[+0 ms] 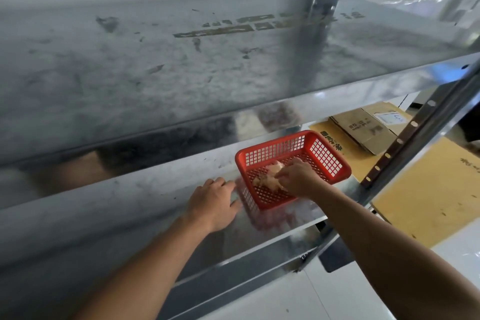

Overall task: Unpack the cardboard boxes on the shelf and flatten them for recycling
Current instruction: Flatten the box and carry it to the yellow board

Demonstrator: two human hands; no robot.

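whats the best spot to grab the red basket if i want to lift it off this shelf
Take the red basket by its flared rim on the two short ends, coming from above. It sits open side up and cornerwise on the shelf; the left hand lies beside its near end, the right hand is inside on the pale lump.

left hand (213, 202) flat — right hand (298, 176) pinching a pale lump (270, 173).
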